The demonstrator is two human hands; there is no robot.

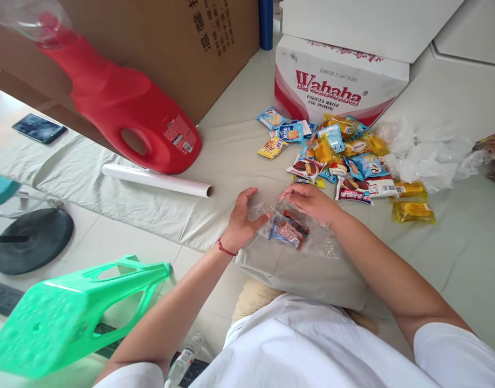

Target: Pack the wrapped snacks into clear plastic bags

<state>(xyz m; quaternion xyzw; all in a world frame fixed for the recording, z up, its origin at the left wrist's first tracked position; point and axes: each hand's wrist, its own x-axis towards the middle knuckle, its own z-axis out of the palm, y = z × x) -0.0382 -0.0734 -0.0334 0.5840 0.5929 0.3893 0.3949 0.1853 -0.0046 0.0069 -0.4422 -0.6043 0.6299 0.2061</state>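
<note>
A clear plastic bag (312,240) lies on the white-covered table (215,161) near its front edge, with a couple of snack packets (288,231) inside. My left hand (243,221) pinches the bag's left edge. My right hand (310,202) holds the bag's top edge, fingers curled over it. Just beyond my right hand lies a pile of small snack packets (336,153) in blue, yellow and red wrappers.
A red detergent jug (126,113) and a white roll (156,180) lie at the left. A Wahaha carton (336,81) stands behind the snacks, a brown cardboard box (170,37) beyond. Crumpled clear bags (429,153) lie right. A green stool (69,312) is on the floor.
</note>
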